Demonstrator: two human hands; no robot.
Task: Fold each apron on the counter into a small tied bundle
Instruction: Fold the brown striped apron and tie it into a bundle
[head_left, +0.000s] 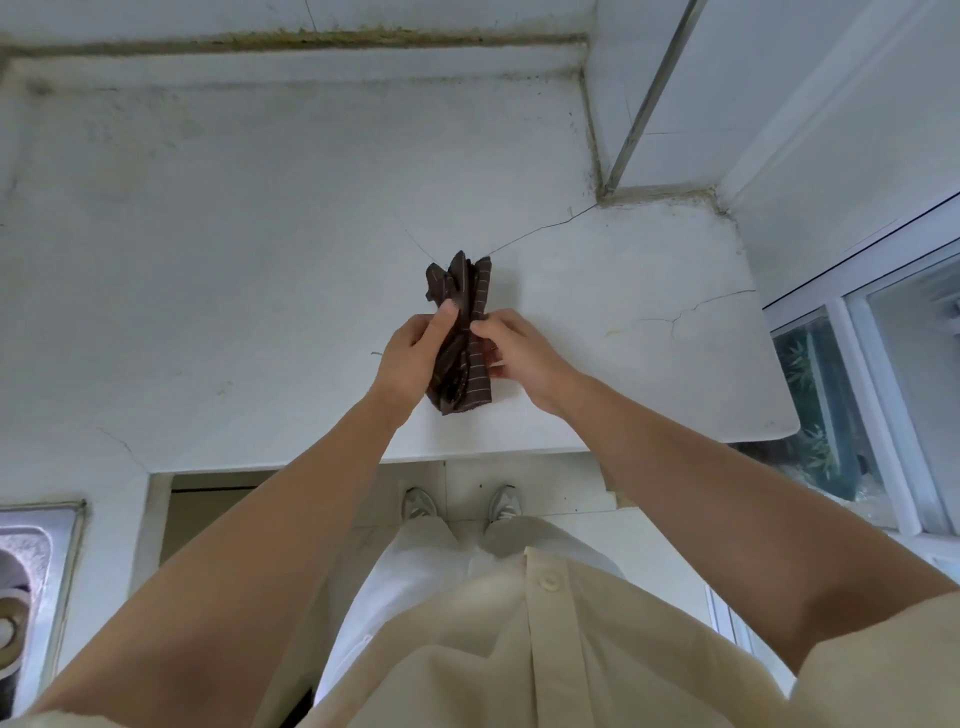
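Can't see the middle of the apron (465, 291): left hand (410, 358) and right hand (514, 348) wrap it, fingers lost behind the cloth. The sink (31, 571), way left of them, gets chopped off at the edge.

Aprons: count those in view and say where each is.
1. The brown striped apron is bunched over the counter, in the grip of the left hand and right hand. Others may lie outside the frame.

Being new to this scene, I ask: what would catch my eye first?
A dark striped apron, folded narrow, stands out over the pale counter at the centre. The left hand and right hand both grip its middle. A steel sink shows at the lower left edge.
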